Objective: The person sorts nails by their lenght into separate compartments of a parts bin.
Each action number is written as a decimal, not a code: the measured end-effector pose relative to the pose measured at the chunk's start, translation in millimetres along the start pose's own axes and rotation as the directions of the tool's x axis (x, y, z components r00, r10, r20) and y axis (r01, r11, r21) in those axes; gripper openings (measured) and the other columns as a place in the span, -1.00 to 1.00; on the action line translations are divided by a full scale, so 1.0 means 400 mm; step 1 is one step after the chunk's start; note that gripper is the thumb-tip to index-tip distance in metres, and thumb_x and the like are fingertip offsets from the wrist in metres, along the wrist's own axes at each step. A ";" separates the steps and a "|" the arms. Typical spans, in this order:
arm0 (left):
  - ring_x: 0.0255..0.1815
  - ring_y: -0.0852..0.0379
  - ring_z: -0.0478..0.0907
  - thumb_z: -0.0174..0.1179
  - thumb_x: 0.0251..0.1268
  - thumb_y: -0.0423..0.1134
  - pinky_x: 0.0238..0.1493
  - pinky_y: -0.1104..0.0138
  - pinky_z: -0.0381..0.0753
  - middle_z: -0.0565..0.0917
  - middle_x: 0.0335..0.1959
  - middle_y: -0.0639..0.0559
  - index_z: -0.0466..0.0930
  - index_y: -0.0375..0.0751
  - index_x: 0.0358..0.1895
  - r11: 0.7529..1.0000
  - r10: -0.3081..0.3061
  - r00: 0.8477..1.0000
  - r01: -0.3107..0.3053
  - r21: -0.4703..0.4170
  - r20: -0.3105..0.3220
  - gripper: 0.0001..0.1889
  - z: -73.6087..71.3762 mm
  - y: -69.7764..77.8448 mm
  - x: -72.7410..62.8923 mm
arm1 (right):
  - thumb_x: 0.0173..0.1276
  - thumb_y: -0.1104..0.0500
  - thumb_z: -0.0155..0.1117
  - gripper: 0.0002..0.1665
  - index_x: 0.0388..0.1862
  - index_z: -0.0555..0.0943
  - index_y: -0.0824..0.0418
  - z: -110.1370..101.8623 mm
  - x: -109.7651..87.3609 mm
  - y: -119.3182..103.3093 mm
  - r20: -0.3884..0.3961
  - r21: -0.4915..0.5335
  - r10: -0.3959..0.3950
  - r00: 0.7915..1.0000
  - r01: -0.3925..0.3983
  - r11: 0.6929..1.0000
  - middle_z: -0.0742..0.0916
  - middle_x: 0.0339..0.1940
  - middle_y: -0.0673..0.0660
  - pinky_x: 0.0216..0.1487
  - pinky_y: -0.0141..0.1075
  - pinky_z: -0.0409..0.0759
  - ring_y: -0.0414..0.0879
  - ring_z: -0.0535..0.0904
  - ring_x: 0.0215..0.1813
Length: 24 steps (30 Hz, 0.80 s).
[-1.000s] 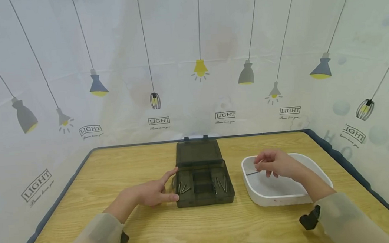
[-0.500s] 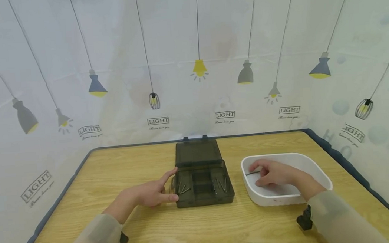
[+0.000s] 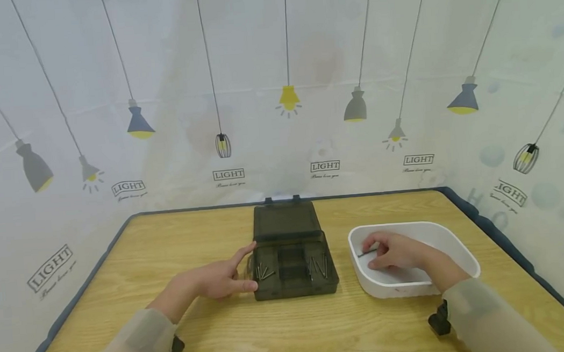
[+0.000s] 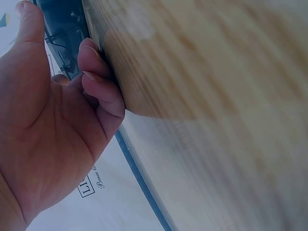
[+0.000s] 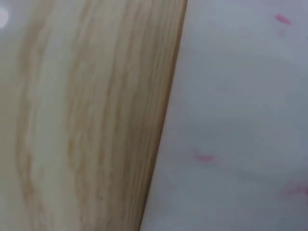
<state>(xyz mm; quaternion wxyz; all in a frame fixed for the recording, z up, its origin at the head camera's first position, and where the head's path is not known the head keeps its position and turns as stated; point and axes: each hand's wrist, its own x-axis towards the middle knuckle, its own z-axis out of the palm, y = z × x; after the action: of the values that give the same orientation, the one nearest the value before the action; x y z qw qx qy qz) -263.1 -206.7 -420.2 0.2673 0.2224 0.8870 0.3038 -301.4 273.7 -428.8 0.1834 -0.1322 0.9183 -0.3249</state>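
In the head view, my left hand (image 3: 218,279) rests its extended index finger and thumb against the left side of a dark see-through plastic case (image 3: 296,291), its lid (image 3: 285,219) raised. Thin metal rods (image 3: 263,272), perhaps screws or drill bits, lie in the case's left compartment, and more rods (image 3: 318,267) lie in the right one. My right hand (image 3: 400,252) reaches into a white tray (image 3: 417,289), fingers bent. One thin dark rod (image 3: 366,252) shows by its index finger, apart from the thumb; whether the fingers pinch it is hidden.
A wooden table (image 3: 291,331) carries the case and the tray side by side, with a narrow gap between them. Behind stands a pale sheet (image 3: 257,91) printed with hanging lamps. Black wrist cameras (image 3: 438,320) sit below the sleeves.
My right hand has lowered deeper into the white tray, and its thumb and index finger have spread apart. Lately the thin rod has tilted slightly. My left hand stays against the case.
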 end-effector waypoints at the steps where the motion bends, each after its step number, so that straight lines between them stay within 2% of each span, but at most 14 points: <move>1: -0.57 0.09 0.47 0.28 0.58 0.29 -0.31 0.19 0.54 0.61 -0.53 -0.03 -0.42 0.22 0.85 1.000 0.002 1.000 -0.002 0.003 0.000 0.15 0.000 0.000 0.000 | 0.44 0.09 0.61 -0.59 0.19 0.68 0.08 0.001 0.000 -0.001 -0.001 -0.004 0.000 1.000 0.000 1.000 0.64 -0.24 0.11 -0.13 -0.19 0.48 -0.01 0.54 -0.19; 8: -0.59 0.10 0.44 0.28 0.58 0.28 -0.32 0.20 0.52 0.58 -0.56 -0.01 -0.42 0.20 0.85 1.000 0.008 1.000 -0.008 -0.003 0.002 0.15 -0.001 -0.003 0.002 | 0.42 0.09 0.62 -0.68 0.05 0.70 0.08 0.004 0.001 -0.004 -0.005 0.000 0.001 1.000 -0.001 1.000 0.62 -0.25 0.10 -0.13 -0.19 0.48 -0.01 0.53 -0.19; 17: -0.57 0.09 0.44 0.29 0.57 0.28 -0.33 0.19 0.52 0.58 -0.54 -0.01 -0.42 0.23 0.85 1.000 -0.003 1.000 0.003 -0.012 -0.006 0.15 0.001 -0.003 0.000 | 0.45 0.14 0.58 -0.79 -0.08 0.71 0.16 0.003 0.001 -0.003 0.013 0.002 -0.056 0.998 0.056 0.998 0.62 -0.35 0.03 -0.20 -0.28 0.47 -0.08 0.51 -0.27; 24: -0.56 0.11 0.46 0.28 0.58 0.29 -0.30 0.19 0.53 0.59 -0.54 -0.01 -0.41 0.21 0.85 1.000 0.006 1.000 -0.006 0.014 -0.011 0.15 0.002 -0.002 0.001 | 0.45 0.15 0.57 -0.83 -0.13 0.73 0.17 0.006 0.002 0.001 0.015 -0.016 -0.097 0.995 0.097 0.995 0.61 -0.40 -0.01 -0.22 -0.31 0.43 -0.10 0.47 -0.29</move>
<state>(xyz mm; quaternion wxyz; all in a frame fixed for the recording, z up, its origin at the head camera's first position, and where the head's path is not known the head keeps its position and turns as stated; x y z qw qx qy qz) -263.1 -206.8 -421.4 0.2600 0.2254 0.8899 0.2995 -301.2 272.4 -431.1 0.1729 -0.1807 0.9122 -0.3246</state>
